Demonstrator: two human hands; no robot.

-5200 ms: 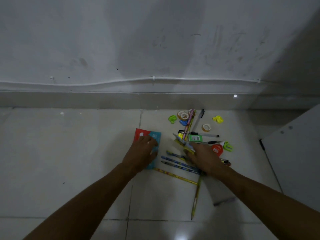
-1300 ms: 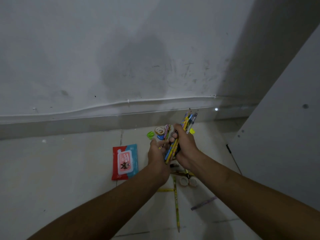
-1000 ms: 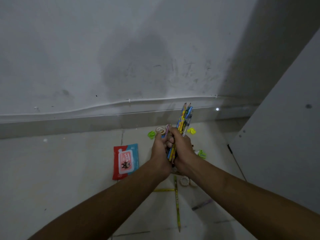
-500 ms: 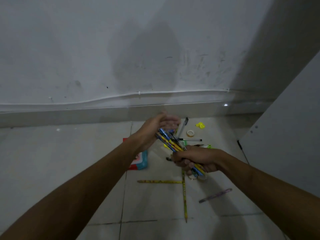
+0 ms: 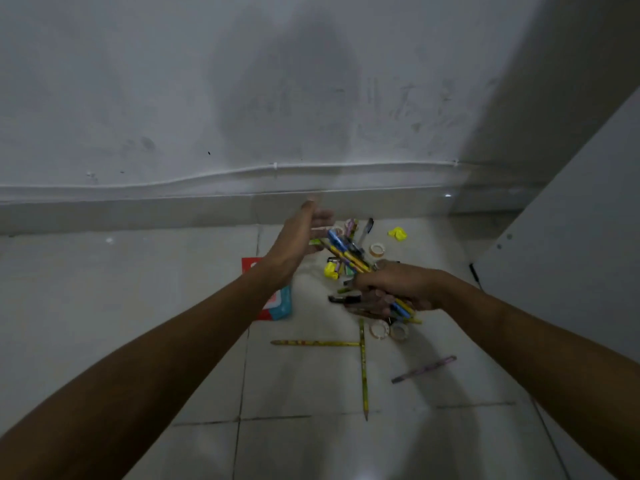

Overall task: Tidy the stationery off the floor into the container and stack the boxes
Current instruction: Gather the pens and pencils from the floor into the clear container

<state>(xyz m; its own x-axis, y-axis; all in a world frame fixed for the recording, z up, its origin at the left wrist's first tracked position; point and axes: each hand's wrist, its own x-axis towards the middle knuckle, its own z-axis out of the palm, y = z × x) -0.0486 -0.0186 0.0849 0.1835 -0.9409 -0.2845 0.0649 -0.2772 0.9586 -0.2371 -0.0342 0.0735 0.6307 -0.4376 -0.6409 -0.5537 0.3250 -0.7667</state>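
A pale tiled floor (image 5: 138, 306) is seen under everything, and it ends at a grey wall. Two yellow pencils (image 5: 363, 372) are laid on the tiles in an L shape with their ends close together, a purple pencil (image 5: 424, 369) is laid off to their right, and two tape rolls (image 5: 388, 330) are set side by side just above them. A red and blue packet (image 5: 278, 303) is partly hidden, and near the wall a black pen (image 5: 367, 227), another tape roll (image 5: 377, 250) and a small yellow thing (image 5: 397, 234) are spread out.
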